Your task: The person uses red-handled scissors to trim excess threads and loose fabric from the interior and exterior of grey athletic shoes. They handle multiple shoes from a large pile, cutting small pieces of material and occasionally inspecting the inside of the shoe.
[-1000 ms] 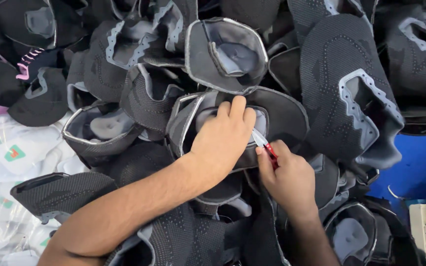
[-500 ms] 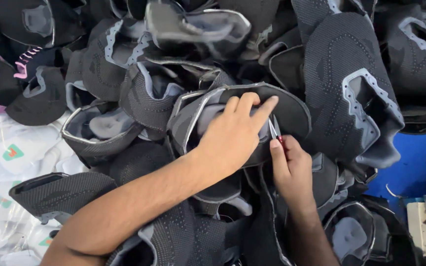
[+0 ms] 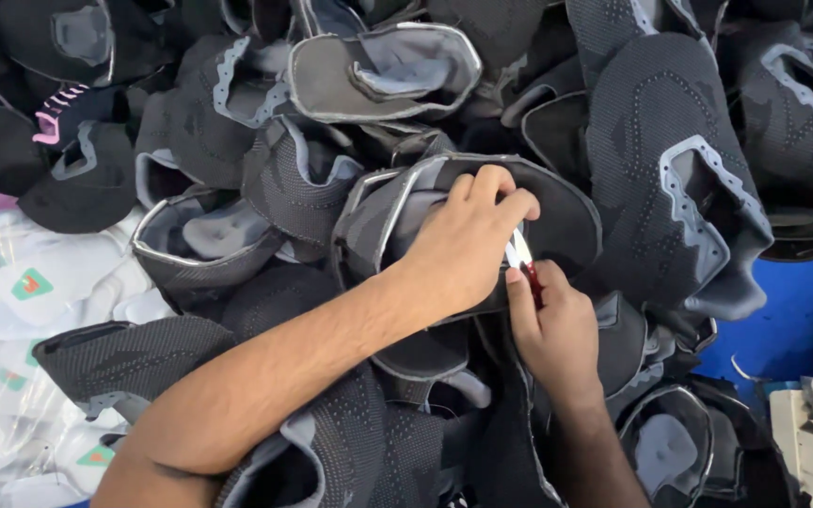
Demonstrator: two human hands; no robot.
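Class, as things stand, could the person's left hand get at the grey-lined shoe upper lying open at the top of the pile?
Probably yes: the grey-lined upper lies uncovered just beyond the left hand, which presses the dark upper.

2 hands (image 3: 468,249), 1 red-handled snips (image 3: 523,263), approx 20+ dark knit shoe uppers (image 3: 670,169), uncountable pile.

Even, soft overhead light, faint shadows; dark fabric underexposed, slight blur throughout
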